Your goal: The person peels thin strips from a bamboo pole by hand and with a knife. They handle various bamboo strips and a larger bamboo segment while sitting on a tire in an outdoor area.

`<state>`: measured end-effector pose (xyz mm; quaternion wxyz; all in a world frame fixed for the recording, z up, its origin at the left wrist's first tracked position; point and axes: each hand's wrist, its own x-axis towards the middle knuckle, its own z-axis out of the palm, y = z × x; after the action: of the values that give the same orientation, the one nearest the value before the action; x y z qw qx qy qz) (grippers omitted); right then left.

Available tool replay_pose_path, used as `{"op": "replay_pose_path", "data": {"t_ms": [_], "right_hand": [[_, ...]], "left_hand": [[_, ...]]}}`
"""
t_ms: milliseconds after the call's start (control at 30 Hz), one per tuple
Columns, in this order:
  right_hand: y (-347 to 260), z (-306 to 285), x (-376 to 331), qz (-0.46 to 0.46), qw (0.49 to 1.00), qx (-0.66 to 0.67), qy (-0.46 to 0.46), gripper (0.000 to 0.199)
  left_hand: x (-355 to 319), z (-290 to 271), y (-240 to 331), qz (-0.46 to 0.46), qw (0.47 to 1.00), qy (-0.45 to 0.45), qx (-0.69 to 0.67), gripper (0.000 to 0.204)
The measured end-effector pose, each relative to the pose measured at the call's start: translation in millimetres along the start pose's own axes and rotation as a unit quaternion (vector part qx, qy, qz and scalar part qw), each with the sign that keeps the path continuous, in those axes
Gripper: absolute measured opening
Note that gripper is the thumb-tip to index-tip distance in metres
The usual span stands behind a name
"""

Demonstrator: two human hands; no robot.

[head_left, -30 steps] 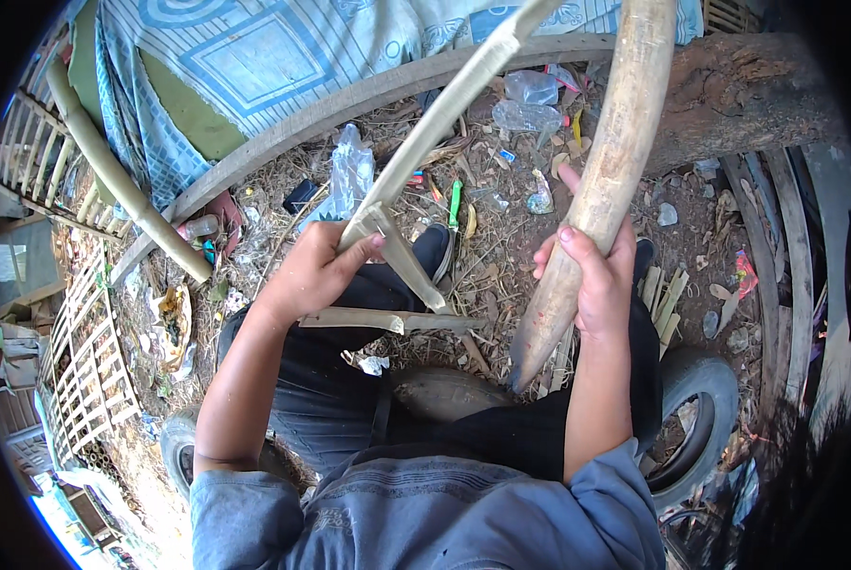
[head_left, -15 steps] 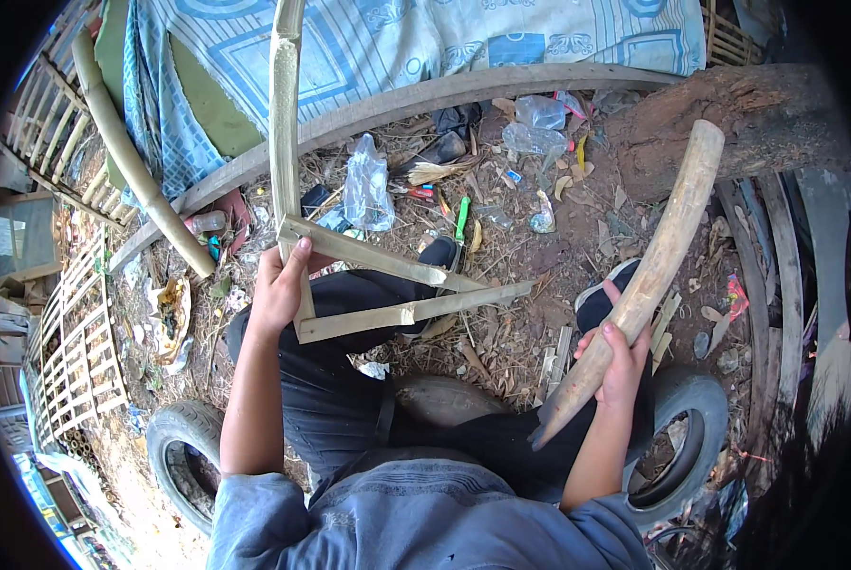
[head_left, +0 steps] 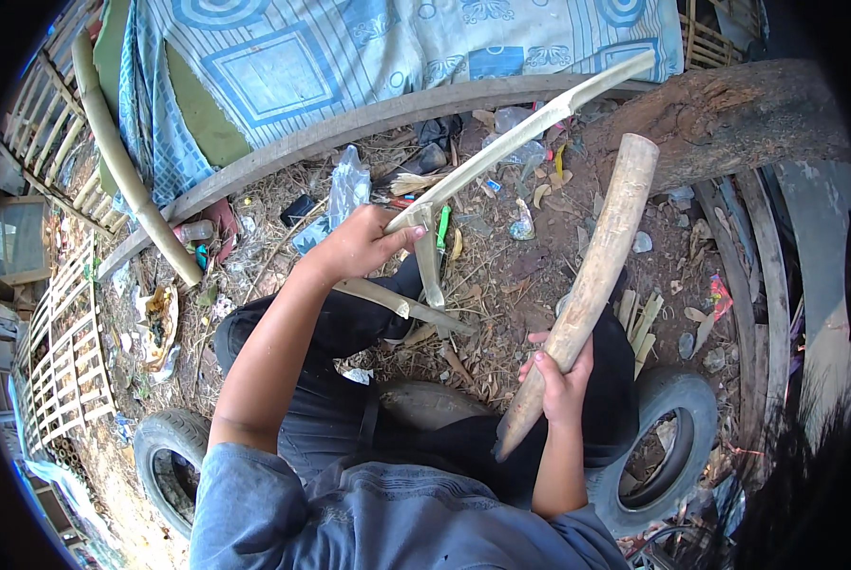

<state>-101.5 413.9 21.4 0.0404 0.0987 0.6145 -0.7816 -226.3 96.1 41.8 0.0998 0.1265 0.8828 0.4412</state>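
The single head camera looks steeply down from close above. Its fisheye view takes in littered ground [head_left: 501,285] and lap.

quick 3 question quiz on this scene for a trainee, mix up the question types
1. True or false: the right hand grips the thick wooden log near its lower end.
2. What does the left hand hold? A) a plastic bottle B) a long pale wooden strip C) a tyre
3. Fill in: the person sits among two old ____, one at lower left and one at lower right.

Key
1. True
2. B
3. tyres
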Motion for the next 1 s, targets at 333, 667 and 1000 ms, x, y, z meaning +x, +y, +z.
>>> {"op": "replay_pose_path", "data": {"t_ms": [333, 667, 1000], "right_hand": [[29.1, 74.0, 27.8, -0.134, 0.99, 0.001, -0.041, 0.058], [20.4, 48.9, 45.0, -0.126, 0.976, 0.074, -0.162, 0.061], [24.4, 38.2, 39.1, -0.148, 0.981, 0.021, -0.121, 0.043]], "left_hand": [[-8.1, 24.8, 53.5, 0.043, 0.995, -0.068, 0.058, 0.035], [-35.8, 42.9, 74.6, 0.104, 0.989, -0.082, 0.062, 0.025], [-40.7, 49.5, 78.9, 0.118, 0.985, -0.089, 0.088, 0.023]]}}
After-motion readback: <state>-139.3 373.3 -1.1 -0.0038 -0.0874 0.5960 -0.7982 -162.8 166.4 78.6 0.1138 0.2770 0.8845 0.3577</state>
